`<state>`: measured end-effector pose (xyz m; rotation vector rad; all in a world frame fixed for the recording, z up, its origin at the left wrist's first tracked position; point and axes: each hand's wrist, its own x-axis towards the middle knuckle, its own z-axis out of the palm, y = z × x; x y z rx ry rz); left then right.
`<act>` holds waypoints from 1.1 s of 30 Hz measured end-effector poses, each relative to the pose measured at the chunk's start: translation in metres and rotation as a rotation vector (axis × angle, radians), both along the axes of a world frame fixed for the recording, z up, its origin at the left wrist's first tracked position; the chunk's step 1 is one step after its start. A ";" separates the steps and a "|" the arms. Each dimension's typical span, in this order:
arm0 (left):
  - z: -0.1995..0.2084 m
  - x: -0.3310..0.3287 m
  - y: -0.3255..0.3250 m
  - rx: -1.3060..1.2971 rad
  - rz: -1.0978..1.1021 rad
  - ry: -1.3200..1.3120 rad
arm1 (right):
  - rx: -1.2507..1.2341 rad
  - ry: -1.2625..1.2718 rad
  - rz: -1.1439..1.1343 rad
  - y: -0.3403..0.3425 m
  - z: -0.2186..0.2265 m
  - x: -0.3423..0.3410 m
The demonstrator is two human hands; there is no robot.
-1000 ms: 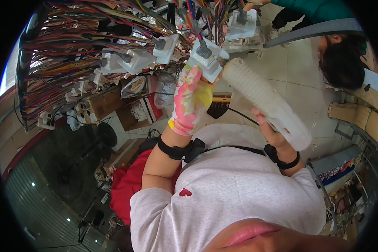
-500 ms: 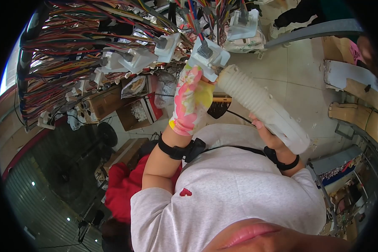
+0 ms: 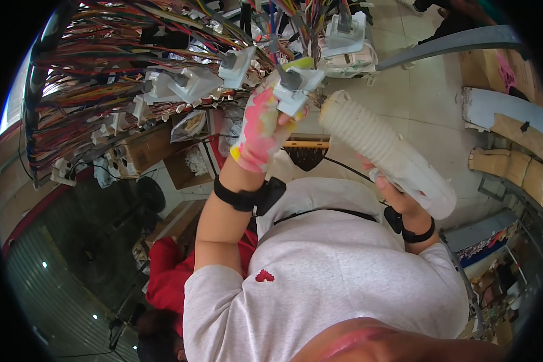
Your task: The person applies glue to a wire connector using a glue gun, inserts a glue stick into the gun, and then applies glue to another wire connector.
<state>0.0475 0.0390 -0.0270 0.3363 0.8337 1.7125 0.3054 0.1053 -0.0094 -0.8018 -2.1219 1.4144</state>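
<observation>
My left hand (image 3: 259,130), in a pink, yellow and white patterned glove with some bare fingertips showing, is closed around a white plastic plug housing (image 3: 294,99). A grey collar (image 3: 291,79) with coloured wires comes out of the housing's upper side. My right hand (image 3: 389,187) is wrapped around the underside of a long white power tool (image 3: 398,148) with a ribbed front barrel; the tool hides part of my fingers. Its narrow metal tip (image 3: 318,98) points at the housing's right edge. Whether the tip touches it, I cannot tell.
More white housings (image 3: 196,85) hang in a row from thick bundles of coloured wires (image 3: 120,54). A curved grey bar (image 3: 449,47) crosses the upper right. Cardboard boxes (image 3: 145,148) stand below the wires. Behind my left arm is a person in red (image 3: 166,265).
My left hand has shifted left and slightly up with the housing, which has tilted. The power tool has moved slightly to the right, with a small gap opening between its barrel and the housing.
</observation>
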 end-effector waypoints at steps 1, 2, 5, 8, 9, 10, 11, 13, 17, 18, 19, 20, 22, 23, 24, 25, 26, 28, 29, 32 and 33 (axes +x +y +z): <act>-0.002 -0.006 0.002 0.085 -0.087 -0.040 | 0.002 -0.001 0.004 0.001 0.000 0.000; -0.002 -0.011 0.005 0.087 -0.083 -0.041 | -0.059 0.039 0.007 0.003 0.001 0.001; 0.001 -0.027 0.015 -0.215 -0.333 0.308 | -0.133 0.101 0.008 0.004 0.002 -0.001; -0.043 -0.042 0.016 0.021 -0.445 -0.070 | -0.179 0.110 0.013 0.004 0.006 -0.002; -0.048 -0.043 0.017 0.023 -0.441 -0.070 | -0.211 0.093 0.015 0.004 0.007 -0.002; -0.048 -0.041 0.021 0.230 -0.343 0.193 | -0.210 0.093 0.016 0.006 0.006 -0.002; -0.048 -0.040 0.024 0.434 -0.237 0.456 | -0.162 0.069 0.034 0.007 0.005 -0.002; -0.045 -0.057 0.022 0.296 -0.401 0.495 | -0.116 0.046 0.052 0.007 0.003 -0.002; -0.056 -0.066 0.024 0.359 -0.503 0.605 | -0.049 -0.030 0.049 0.006 0.002 -0.006; -0.066 -0.069 0.024 0.355 -0.499 0.605 | -0.020 -0.082 0.066 0.006 0.002 -0.007; -0.071 -0.071 0.026 0.278 -0.555 0.631 | -0.021 -0.082 0.066 0.005 0.002 -0.008; -0.075 -0.072 0.026 0.201 -0.610 0.656 | -0.039 -0.070 0.040 0.003 0.001 -0.008; -0.071 -0.072 0.032 0.372 -0.540 0.710 | -0.058 -0.060 0.013 0.003 0.001 -0.008; -0.067 -0.071 0.035 0.544 -0.466 0.760 | 0.026 -0.125 0.040 0.005 0.000 -0.007; -0.068 -0.071 0.033 0.543 -0.466 0.759 | 0.111 -0.190 0.067 0.006 0.000 -0.006; -0.066 -0.071 0.029 0.361 -0.565 0.614 | 0.111 -0.191 0.066 0.006 -0.002 -0.006; -0.064 -0.069 0.025 0.178 -0.657 0.465 | 0.022 -0.089 0.049 0.005 -0.003 -0.006; -0.053 -0.065 0.022 0.156 -0.650 0.406 | -0.067 0.012 0.033 0.005 -0.004 -0.008; -0.048 -0.063 0.022 0.134 -0.642 0.347 | -0.046 0.014 0.031 0.005 -0.003 -0.009; -0.057 -0.068 0.031 0.336 -0.620 0.627 | -0.034 0.024 0.032 0.005 -0.003 -0.011; -0.060 -0.070 0.032 0.335 -0.619 0.628 | -0.044 0.033 0.034 0.005 -0.002 -0.011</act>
